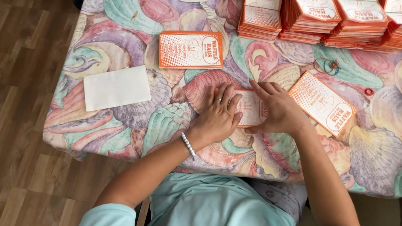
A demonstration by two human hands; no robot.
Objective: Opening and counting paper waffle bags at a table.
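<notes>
Pressing orange-and-white paper sleeve [249,109] flat at frame centre, left hand [219,114] and right hand [279,110] fingers extended, gripping nothing. Likely light, thin, creasable; pinching at edges.

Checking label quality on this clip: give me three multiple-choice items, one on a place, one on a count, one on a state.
1. Where does the white sheet lie?
A. under the stacks
B. on the cloth, towards the person's left
C. on the floor

2. How many orange cards lie singly, apart from the hands?
A. two
B. five
C. none

3. How is the left hand?
A. fisted
B. raised
C. flat, palm down

Key: 1 B, it lies on the shell-patterned cloth. 2 A, one card and another. 3 C, fingers spread on the paper that the right hand also presses.
</notes>
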